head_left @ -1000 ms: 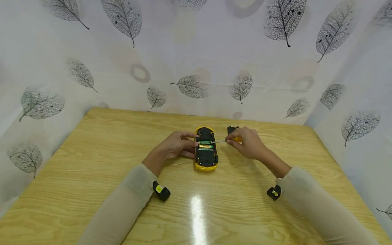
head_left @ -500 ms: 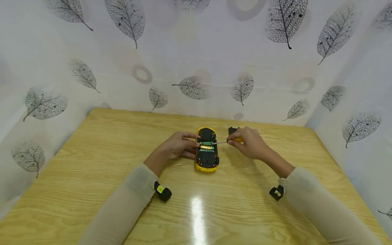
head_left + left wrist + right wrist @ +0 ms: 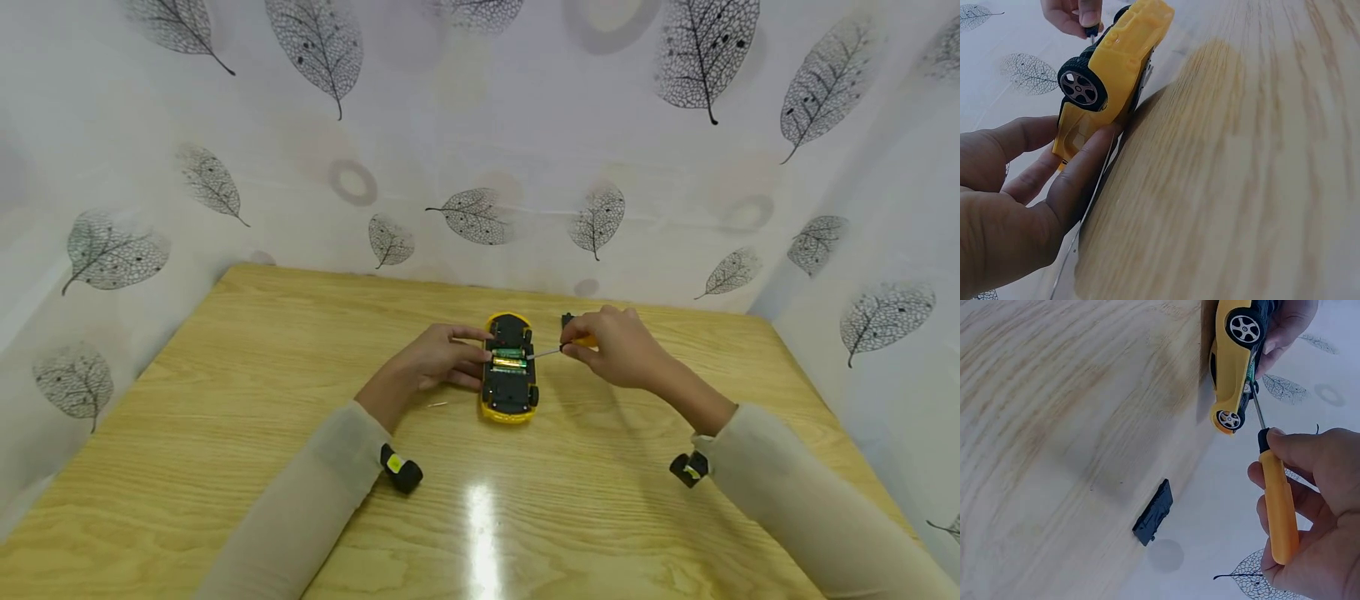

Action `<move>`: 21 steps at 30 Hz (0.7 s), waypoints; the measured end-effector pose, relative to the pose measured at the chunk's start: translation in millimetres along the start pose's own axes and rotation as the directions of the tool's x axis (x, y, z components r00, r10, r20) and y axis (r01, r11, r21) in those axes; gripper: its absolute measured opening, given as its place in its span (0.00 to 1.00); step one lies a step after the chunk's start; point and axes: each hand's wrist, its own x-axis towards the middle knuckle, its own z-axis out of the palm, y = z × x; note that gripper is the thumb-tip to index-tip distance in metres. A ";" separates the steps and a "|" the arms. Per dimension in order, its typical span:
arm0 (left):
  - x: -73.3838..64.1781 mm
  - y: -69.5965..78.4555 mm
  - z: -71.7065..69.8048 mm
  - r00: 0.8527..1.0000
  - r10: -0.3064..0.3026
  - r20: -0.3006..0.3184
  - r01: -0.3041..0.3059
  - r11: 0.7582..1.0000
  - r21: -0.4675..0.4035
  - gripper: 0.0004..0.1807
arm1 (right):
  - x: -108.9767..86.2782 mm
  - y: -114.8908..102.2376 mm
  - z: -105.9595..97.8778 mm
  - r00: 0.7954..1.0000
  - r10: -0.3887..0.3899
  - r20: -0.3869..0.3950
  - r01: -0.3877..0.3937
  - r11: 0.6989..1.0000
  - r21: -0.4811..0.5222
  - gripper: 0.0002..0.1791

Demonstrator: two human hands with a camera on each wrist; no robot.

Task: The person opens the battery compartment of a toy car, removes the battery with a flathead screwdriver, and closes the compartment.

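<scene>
The yellow toy car [image 3: 510, 396] lay wheels-up on the wooden surface [image 3: 337, 333], held by the left grip [image 3: 450, 360] at 9 o'clock. From 3 o'clock, the right grip [image 3: 1325, 500] held an orange-handled screwdriver [image 3: 1279, 512], its tip by the green-and-gold batteries [image 3: 510, 363], whose print was too small to read. A black plastic cover [image 3: 1153, 513] lay at the car's 2 o'clock.

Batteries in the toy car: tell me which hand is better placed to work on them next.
Right, most likely: the right hand holds the screwdriver, pointed at the batteries, while the left hand is occupied holding the upturned toy car.
</scene>
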 end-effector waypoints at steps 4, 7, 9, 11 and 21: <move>0.5 -0.2 -0.3 1.000 0.002 -0.002 -0.002 1.000 0.008 0.23 | 0.4 -3.6 -2.6 1.000 0.003 0.025 -0.002 0.999 -0.033 0.02; 0.3 -0.1 -0.3 1.000 0.001 -0.003 -0.001 1.000 0.013 0.23 | 1.6 -7.6 -4.5 0.999 0.002 0.040 0.000 0.998 -0.070 0.02; -0.2 0.3 -0.3 1.000 -0.002 -0.004 0.002 1.000 0.013 0.23 | 3.0 -11.8 -7.0 0.999 -0.002 0.047 0.007 0.996 -0.094 0.02; -0.4 0.4 -0.4 1.000 -0.002 -0.004 0.002 1.000 0.017 0.23 | 5.4 -16.7 -9.7 0.999 -0.005 0.054 0.011 0.993 -0.119 0.02; -0.5 0.5 -0.1 1.000 0.005 0.002 -0.005 0.999 0.041 0.23 | 22.7 -44.5 -18.9 0.988 0.063 0.141 -0.023 0.964 -0.266 0.04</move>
